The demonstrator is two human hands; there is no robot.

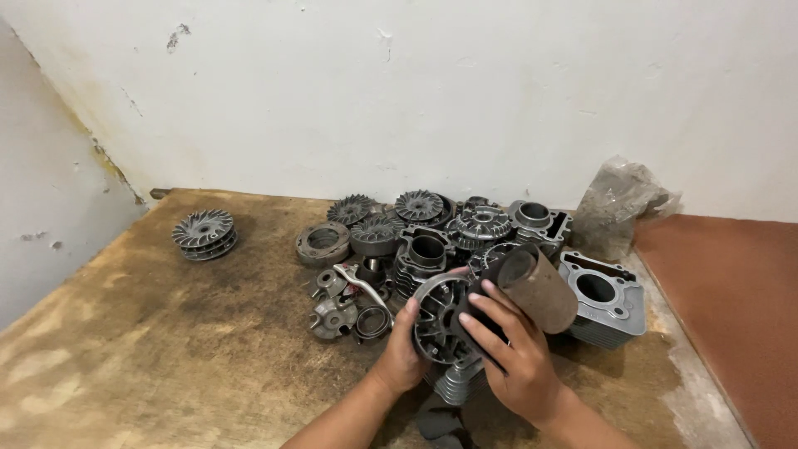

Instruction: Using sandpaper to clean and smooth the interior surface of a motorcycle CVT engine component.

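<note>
1. A finned pulley [204, 233] sits alone on the table [166, 349], well left of the parts pile [432, 229].
2. The left hand [405, 353] has its grip closed around a finned wheel [438, 312], just in front of the pile.
3. The right hand [515, 357] has its grip wrapped around a brown cylinder sleeve [536, 287], beside the wheel.

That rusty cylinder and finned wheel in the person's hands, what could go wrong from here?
The rusty cylinder rests only against the right hand fingers, so it might slip onto the pile of metal parts. The finned wheel in the left hand has thin fins that may nick bare skin. The finned block sits close to the table edge.
</note>
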